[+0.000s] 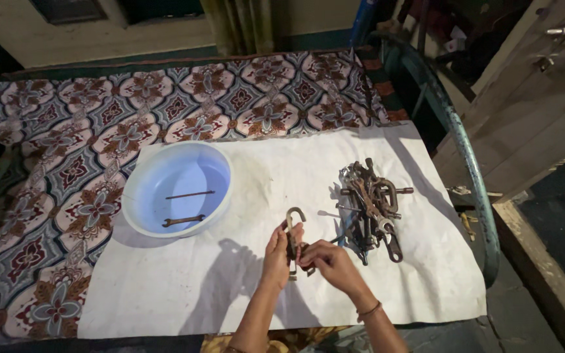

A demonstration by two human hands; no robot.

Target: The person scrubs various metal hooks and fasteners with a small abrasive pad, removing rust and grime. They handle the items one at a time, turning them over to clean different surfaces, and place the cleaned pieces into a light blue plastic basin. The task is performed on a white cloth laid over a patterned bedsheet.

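Two hands met over the near middle of a white sheet (184,287) spread across a patterned bed cover (67,131), and between them they held up a rusty metal clamp (293,230) with a hooked, curved top that stood above the fingertips. The left hand (277,252) was wrapped around the clamp's upright side, fingers curled shut on it, thumb toward the hook. The right hand (325,261) had its fingers pinched on the lower part of the same piece, just below and beside the left; exactly which bit it gripped was too small and dark to tell. A thin bangle (369,310) sat on the right wrist. The clamp was lifted off the sheet, roughly upright, between a bowl on one side and a heap of ironwork on the other. That pile of rusty tools (373,209), spanners, hooks and clamps tangled together, lay on the sheet just to the right of the hands, near but not touching them. To the left, well apart from the hands, stood a round pale blue plastic basin (135,196) at the sheet's far left corner. Inside it lay a thin rusty rod (189,194) toward the back and a small open-ended spanner (183,221) nearer the front, the two apart from each other. A painted metal bed rail (472,170) curved along the right edge, with a wooden door (531,104) beyond it.
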